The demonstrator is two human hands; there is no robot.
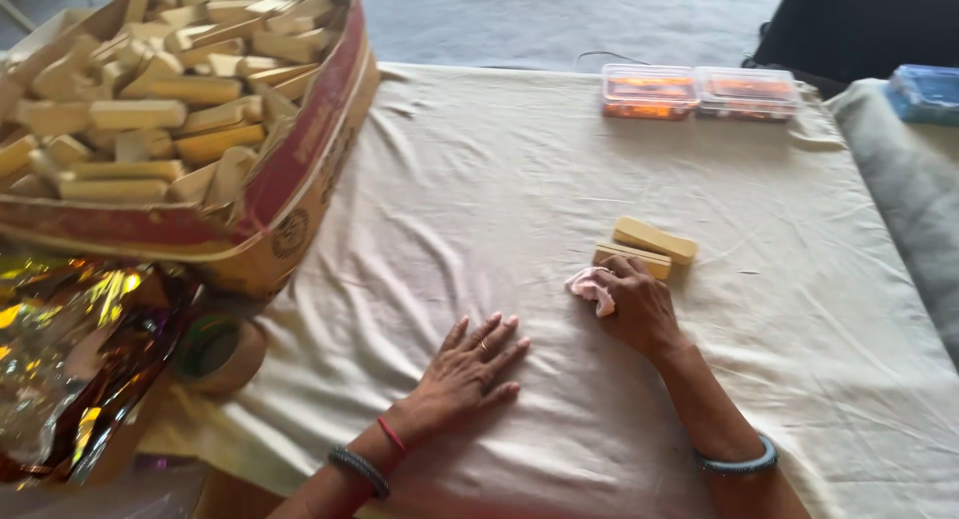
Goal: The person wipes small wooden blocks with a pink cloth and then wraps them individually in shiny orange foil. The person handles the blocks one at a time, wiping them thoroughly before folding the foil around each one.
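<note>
Bars: we see two tan bars (644, 247) lying side by side near the middle of the tabletop (479, 199), long axes running left to right with a slight tilt, the near one touching our right hand.
Cloth: a small pink cloth (591, 287) sits bunched under our right hand (639, 304), just near-left of the bars.
Right hand: fingers curled over the cloth, tips against the near bar; this hand is much the nearer to the bars, which lie just far of it.
Left hand: our left hand (470, 364) lies flat with fingers spread, holding nothing, well to the near-left of the bars.
Surroundings: a cardboard box (300, 169) heaped with similar bars stands far left; a tape roll (220, 351) and shiny foil (70, 349) lie near left; two clear plastic containers (699, 89) sit at the far edge.
</note>
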